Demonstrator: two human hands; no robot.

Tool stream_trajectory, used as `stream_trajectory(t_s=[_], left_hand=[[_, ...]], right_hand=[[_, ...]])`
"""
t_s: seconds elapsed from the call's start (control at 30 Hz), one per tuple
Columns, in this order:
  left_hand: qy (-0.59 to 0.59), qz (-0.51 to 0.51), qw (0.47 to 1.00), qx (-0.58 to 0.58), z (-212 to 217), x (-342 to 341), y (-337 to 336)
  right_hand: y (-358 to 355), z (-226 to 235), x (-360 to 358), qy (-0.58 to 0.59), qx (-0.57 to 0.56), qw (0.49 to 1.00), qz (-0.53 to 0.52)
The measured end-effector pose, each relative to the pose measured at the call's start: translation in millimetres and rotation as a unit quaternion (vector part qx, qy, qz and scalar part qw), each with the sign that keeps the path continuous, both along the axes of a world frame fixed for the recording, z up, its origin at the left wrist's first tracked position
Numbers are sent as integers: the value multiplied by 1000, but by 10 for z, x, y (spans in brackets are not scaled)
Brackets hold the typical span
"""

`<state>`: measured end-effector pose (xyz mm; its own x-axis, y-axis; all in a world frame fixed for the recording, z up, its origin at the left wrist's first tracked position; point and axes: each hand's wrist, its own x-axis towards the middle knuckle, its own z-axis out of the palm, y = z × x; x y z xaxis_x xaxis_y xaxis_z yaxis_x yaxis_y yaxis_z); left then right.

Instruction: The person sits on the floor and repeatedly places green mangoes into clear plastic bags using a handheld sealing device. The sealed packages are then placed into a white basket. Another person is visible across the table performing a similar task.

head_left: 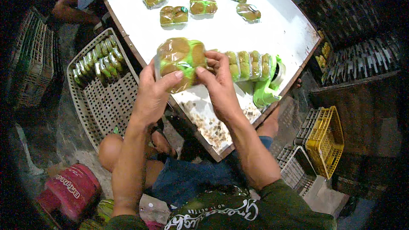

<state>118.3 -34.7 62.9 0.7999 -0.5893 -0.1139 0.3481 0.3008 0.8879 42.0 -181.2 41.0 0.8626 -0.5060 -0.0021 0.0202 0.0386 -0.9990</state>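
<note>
So, biggest thing first: the white table runs out past the fingertips, and six loose wrapped buns are scattered on its far end, well beyond both hands and each lying apart from the others. They look bagged, so I'd guess that part of the work is done for them.

Off to the left of the left hand's knuckles, down on the floor, sits a white plastic crate with a row of packed buns lined up along its far side. Most of the crate shows bare mesh, so going by that I'd say plenty of packing is left.

Just to the right of the right hand's fingers there's a row of green-and-brown buns standing on edge, touching each other, and right past those a green tape dispenser at the table's edge.

Now the hands. The left hand has its thumb across the front of a clear bag of green and brown bread, fingers wrapped behind it. The right hand pinches the bag's right end between thumb and fingertips, closed tight on the plastic. The bag is up off the table, held between both hands, so my read is this one is mid-closing, not yet sealed.
</note>
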Motion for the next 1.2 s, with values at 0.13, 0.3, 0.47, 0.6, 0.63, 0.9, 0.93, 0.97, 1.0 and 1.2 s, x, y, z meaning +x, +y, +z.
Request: stream_trajectory(t_s=[0.13,0.3,0.47,0.6,0.63,0.9,0.93,0.97,1.0,1.2], left_hand=[[-141,47,944,293,-547,386,-23],[-142,21,950,279,-817,246,-127],[-102,109,962,229,-484,344,-3],[-98,211,945,231,-370,458,109],[-76,254,942,204,-319,473,101],[-73,193,977,51,-97,411,209],[-90,111,989,31,-66,359,183],[-91,46,995,10,3,258,111],[23,30,998,-48,62,113,-25],[-164,197,952,166,-100,-352,-281]], right_hand=[[-597,-75,367,52,-191,980,16],[-1058,-180,1342,67,-438,894,71],[-893,-839,2489,65,-688,720,70],[-774,-769,2743,182,-602,760,164],[-695,-649,2688,174,-574,777,194],[-29,396,360,-73,-470,874,97],[-126,447,233,-9,-344,936,70],[-146,406,112,0,-193,978,76],[-128,347,-6,2,-152,985,81],[-150,474,-696,35,-70,997,26]])
